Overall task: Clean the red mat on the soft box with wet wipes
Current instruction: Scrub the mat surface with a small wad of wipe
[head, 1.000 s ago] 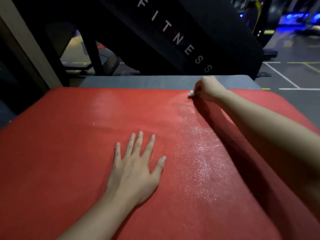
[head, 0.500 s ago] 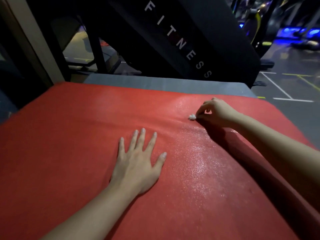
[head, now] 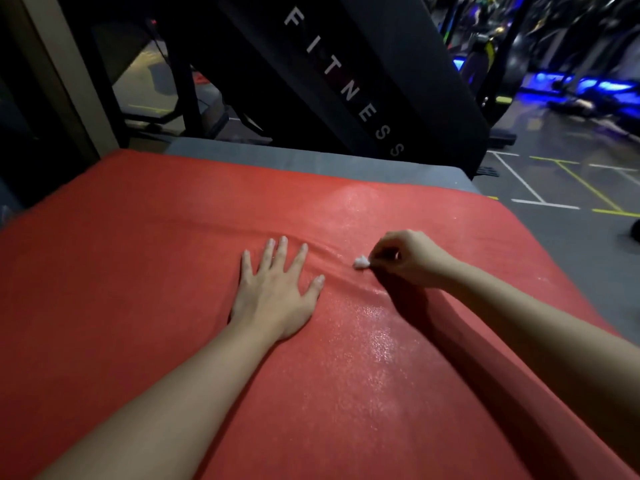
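Note:
A red mat (head: 138, 271) covers the top of a grey soft box (head: 311, 161) and fills most of the view. My left hand (head: 273, 289) lies flat on the mat with fingers spread. Just right of it, my right hand (head: 408, 258) pinches a small balled white wet wipe (head: 361, 262) against the mat. A wet, shiny streak runs from the far edge toward me through the wipe's spot. The mat is bunched into small wrinkles between my two hands.
A black slanted machine panel lettered FITNESS (head: 346, 84) rises just behind the box. A beige pillar (head: 65, 81) stands at the far left. Grey gym floor with painted lines (head: 561, 188) lies to the right, with blue-lit equipment beyond.
My right hand has dragged the wipe from the mat's far edge toward me, ending close to my left thumb. Wrinkles have formed in the mat. My left hand stays flat in place.

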### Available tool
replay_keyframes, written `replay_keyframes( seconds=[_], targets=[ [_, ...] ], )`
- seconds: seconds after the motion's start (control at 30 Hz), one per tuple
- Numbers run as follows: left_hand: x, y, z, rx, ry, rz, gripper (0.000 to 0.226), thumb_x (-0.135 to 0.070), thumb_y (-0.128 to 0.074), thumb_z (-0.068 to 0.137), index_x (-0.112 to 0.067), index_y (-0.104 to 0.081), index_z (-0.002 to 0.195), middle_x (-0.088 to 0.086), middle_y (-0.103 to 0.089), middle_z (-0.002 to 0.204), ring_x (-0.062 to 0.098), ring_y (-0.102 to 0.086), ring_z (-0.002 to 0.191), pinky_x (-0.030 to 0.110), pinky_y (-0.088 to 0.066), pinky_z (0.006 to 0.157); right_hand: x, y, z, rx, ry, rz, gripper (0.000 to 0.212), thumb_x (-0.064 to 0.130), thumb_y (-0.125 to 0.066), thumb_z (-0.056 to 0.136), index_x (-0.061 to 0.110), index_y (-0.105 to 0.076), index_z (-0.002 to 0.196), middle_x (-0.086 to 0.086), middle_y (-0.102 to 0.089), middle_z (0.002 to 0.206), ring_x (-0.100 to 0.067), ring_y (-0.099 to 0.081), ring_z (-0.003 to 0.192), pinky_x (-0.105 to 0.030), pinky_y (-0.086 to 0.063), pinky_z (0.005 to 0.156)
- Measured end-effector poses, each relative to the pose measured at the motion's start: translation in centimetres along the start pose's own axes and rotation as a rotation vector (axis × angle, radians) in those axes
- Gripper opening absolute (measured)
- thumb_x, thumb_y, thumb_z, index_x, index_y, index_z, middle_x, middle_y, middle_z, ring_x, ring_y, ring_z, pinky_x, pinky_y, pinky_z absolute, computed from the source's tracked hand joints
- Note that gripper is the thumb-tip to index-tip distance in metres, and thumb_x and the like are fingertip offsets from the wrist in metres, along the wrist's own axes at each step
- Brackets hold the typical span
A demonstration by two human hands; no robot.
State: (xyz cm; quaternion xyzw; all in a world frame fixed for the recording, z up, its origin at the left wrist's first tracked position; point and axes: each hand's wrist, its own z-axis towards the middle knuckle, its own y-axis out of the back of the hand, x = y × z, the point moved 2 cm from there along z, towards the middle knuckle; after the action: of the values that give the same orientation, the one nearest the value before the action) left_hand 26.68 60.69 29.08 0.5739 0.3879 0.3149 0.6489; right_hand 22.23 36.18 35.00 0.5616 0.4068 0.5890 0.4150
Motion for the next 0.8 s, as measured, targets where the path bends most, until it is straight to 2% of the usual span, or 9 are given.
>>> replay_keyframes(
  seconds=[0.07, 0.13, 0.23, 0.33, 0.4, 0.5, 0.57, 0.7, 0.8],
  targets=[
    [0.0, 0.0, 0.0, -0.007, 0.001, 0.004, 0.075, -0.070, -0.010, 0.098, -0.034, -0.002, 0.163, 0.004, 0.003, 0.172, 0.022, 0.008, 0.158, 0.057, 0.005, 0.125, 1.1, 0.0, -2.8, 0.097, 0.027, 0.048, 0.008, 0.028, -0.077, 0.083, 0.025, -0.076, 0.090, 0.013, -0.067, 0.082, -0.002, -0.061, 0.073, -0.017, -0.043, 0.066],
    [0.0, 0.1, -0.2, -0.002, 0.001, 0.005, 0.075, -0.070, -0.010, 0.098, -0.034, -0.003, 0.163, 0.005, 0.003, 0.172, 0.022, 0.008, 0.158, 0.058, 0.005, 0.124, 1.8, 0.1, -4.0, 0.121, 0.045, 0.050, 0.009, 0.032, -0.077, 0.082, 0.026, -0.076, 0.089, 0.012, -0.067, 0.081, -0.002, -0.061, 0.073, -0.014, -0.044, 0.066],
    [-0.1, 0.2, -0.3, 0.009, 0.002, -0.009, 0.075, -0.070, -0.011, 0.098, -0.033, -0.004, 0.163, 0.005, 0.002, 0.172, 0.022, 0.007, 0.158, 0.058, 0.006, 0.124, 2.2, -0.3, -3.2, 0.026, 0.040, -0.025, 0.009, 0.023, -0.076, 0.081, 0.021, -0.077, 0.090, 0.005, -0.069, 0.086, -0.013, -0.063, 0.077, -0.023, -0.043, 0.068],
    [-0.2, 0.6, -0.6, -0.020, -0.010, -0.029, 0.073, -0.066, -0.016, 0.101, -0.031, -0.008, 0.164, 0.003, 0.002, 0.172, 0.021, 0.006, 0.158, 0.058, 0.002, 0.125, 1.7, -0.6, -1.7, -0.137, -0.041, -0.080, 0.010, 0.012, -0.073, 0.083, 0.013, -0.076, 0.093, -0.005, -0.070, 0.092, -0.025, -0.065, 0.084, -0.023, -0.035, 0.069],
    [-0.4, 1.2, -1.3, -0.085, -0.051, -0.001, 0.069, -0.060, -0.019, 0.103, -0.028, -0.010, 0.164, 0.002, 0.001, 0.172, 0.019, 0.004, 0.158, 0.057, 0.000, 0.125, 1.9, -0.7, -1.4, -0.156, -0.091, -0.072, 0.009, 0.012, -0.072, 0.084, 0.012, -0.076, 0.092, -0.007, -0.070, 0.094, -0.026, -0.065, 0.087, -0.024, -0.035, 0.069],
    [-1.0, 1.9, -2.8, -0.118, -0.142, 0.041, 0.065, -0.056, -0.021, 0.105, -0.027, -0.017, 0.163, 0.001, -0.004, 0.172, 0.019, -0.001, 0.158, 0.056, -0.003, 0.125, 3.6, -0.7, -3.4, -0.086, -0.048, -0.061, 0.010, 0.012, -0.072, 0.083, 0.015, -0.077, 0.090, -0.002, -0.068, 0.089, -0.021, -0.063, 0.078, -0.027, -0.041, 0.071],
    [-1.2, 2.1, -3.7, -0.057, -0.123, -0.027, 0.064, -0.056, -0.022, 0.105, -0.027, -0.024, 0.161, 0.000, -0.006, 0.172, 0.019, -0.003, 0.158, 0.055, -0.006, 0.126, 5.4, -0.8, -6.4, 0.001, -0.006, -0.027, 0.011, 0.013, -0.073, 0.081, 0.019, -0.077, 0.090, 0.005, -0.064, 0.084, -0.013, -0.058, 0.072, -0.029, -0.046, 0.073],
    [-0.9, 1.8, -5.5, 0.039, -0.128, 0.000, 0.064, -0.056, -0.020, 0.106, -0.026, -0.019, 0.162, 0.000, -0.002, 0.172, 0.019, 0.000, 0.158, 0.055, -0.005, 0.126, 7.8, -0.5, -11.5, 0.193, -0.017, 0.083, 0.006, 0.021, -0.076, 0.081, 0.024, -0.077, 0.086, 0.007, -0.070, 0.082, -0.006, -0.064, 0.072, -0.013, -0.045, 0.064],
    [-0.2, 1.8, -6.7, 0.049, -0.084, -0.027, 0.063, -0.054, -0.022, 0.106, -0.026, -0.018, 0.163, 0.001, -0.003, 0.172, 0.019, -0.001, 0.158, 0.055, -0.005, 0.126, 8.0, -0.7, -11.2, 0.126, -0.094, 0.093, 0.003, 0.022, -0.077, 0.080, 0.023, -0.078, 0.082, 0.003, -0.072, 0.074, -0.007, -0.064, 0.065, -0.012, -0.041, 0.056]
  ],
)
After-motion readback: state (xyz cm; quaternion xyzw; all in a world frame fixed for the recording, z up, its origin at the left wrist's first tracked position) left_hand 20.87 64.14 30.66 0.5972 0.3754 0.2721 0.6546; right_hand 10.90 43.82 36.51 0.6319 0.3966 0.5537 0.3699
